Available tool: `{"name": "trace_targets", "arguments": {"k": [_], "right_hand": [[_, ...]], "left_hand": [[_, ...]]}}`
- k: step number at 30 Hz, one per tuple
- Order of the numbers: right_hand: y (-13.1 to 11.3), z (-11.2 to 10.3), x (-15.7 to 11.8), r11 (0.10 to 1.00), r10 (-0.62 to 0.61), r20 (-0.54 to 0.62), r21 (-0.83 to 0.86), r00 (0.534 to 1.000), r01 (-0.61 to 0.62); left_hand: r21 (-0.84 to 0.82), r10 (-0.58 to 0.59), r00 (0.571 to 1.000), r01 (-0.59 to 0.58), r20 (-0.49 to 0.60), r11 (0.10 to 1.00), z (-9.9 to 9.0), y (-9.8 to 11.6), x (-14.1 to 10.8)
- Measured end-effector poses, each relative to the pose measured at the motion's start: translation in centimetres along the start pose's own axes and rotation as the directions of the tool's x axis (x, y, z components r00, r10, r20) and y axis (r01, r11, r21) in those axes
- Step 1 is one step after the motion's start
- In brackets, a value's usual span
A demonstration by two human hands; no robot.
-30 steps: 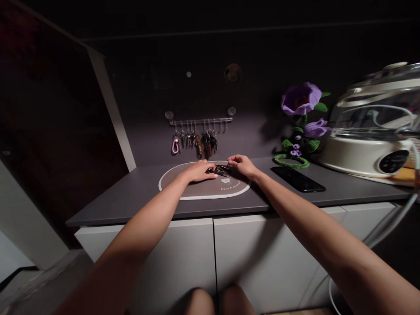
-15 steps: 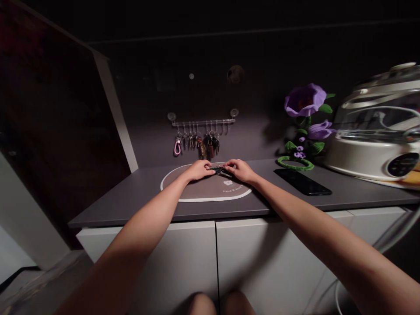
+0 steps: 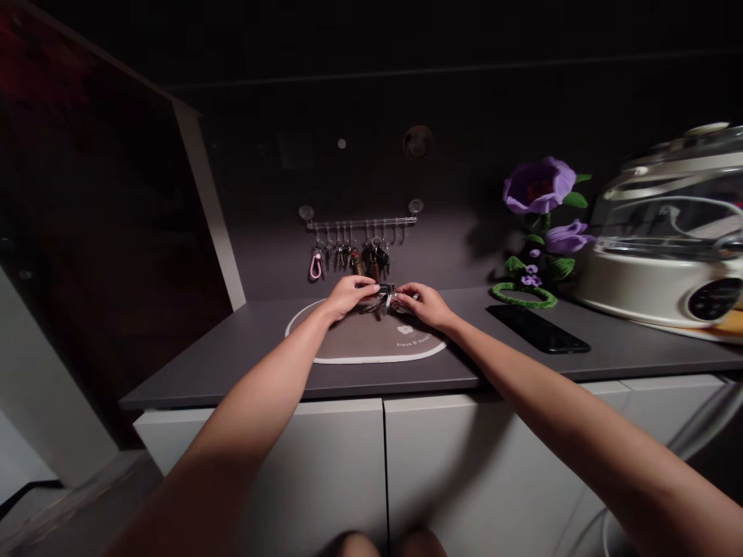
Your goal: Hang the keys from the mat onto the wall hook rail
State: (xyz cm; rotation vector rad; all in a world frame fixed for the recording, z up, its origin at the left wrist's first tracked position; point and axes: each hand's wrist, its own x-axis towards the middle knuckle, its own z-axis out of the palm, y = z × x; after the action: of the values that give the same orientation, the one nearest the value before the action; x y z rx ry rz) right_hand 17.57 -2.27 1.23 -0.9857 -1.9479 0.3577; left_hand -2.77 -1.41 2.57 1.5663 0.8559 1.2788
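Observation:
A small bunch of keys (image 3: 385,300) with a dark fob or strap is held between both hands, just above the brown oval mat (image 3: 354,340). My left hand (image 3: 348,297) pinches its dark upper left part between thumb and fingers. From the other side my right hand (image 3: 424,302) has its fingertips closed on the bunch's right part. Behind them, more keys (image 3: 344,254) and a pink loop (image 3: 315,265) hang from a clear hook rail (image 3: 363,224) on the wall.
A black phone (image 3: 537,328) lies on the grey counter (image 3: 191,363), right of the mat. Behind it stand purple flowers (image 3: 539,186) with a green ring base (image 3: 523,295). A cream appliance (image 3: 638,282) occupies the far right. White cabinet doors (image 3: 325,464) are below.
The bunch has turned between my hands and now hangs lower, showing lighter metallic pieces. My left hand has risen slightly relative to the mat. The whole view has shifted a little.

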Motion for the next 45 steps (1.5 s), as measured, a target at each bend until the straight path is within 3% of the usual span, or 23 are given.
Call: {"name": "trace_targets", "arguments": {"k": [5, 11, 22, 29, 35, 41, 45], "right_hand": [[-0.6, 0.0, 0.0, 0.998, 0.024, 0.008, 0.050, 1.000, -0.024], [-1.6, 0.2, -0.3, 0.979, 0.016, -0.030, 0.202, 0.999, -0.010], [-0.8, 0.7, 0.1, 0.992, -0.089, -0.047, 0.086, 0.995, 0.093], [-1.4, 0.0, 0.5, 0.989, -0.134, -0.183, 0.037, 0.974, 0.143], [-1.2, -0.4, 0.9, 0.987, -0.144, -0.224, 0.043, 0.964, 0.157], [-0.8, -0.2, 0.9, 0.979, -0.075, -0.225, 0.171, 0.971, 0.115], [-1.1, -0.1, 0.8, 0.972, -0.035, -0.206, 0.219, 0.978, 0.081]], "left_hand": [[-0.215, 0.036, 0.999, -0.034, 0.004, 0.976, 0.4, 0.9, -0.3], [-0.324, 0.073, 0.997, -0.068, 0.005, 0.944, 0.3, 1.0, -0.3], [-0.354, 0.062, 0.998, -0.046, 0.034, 0.934, 0.6, 1.2, -0.6], [-0.393, 0.093, 0.996, -0.081, 0.012, 0.916, 0.2, 1.2, -0.4], [-0.323, 0.015, 1.000, -0.009, 0.015, 0.946, 0.1, 0.8, -0.2], [-0.089, -0.146, 0.974, 0.163, 0.171, 0.983, 0.1, 0.3, -0.3], [0.057, -0.096, 0.983, 0.088, 0.157, 0.995, 0.4, 0.4, -0.4]]}}
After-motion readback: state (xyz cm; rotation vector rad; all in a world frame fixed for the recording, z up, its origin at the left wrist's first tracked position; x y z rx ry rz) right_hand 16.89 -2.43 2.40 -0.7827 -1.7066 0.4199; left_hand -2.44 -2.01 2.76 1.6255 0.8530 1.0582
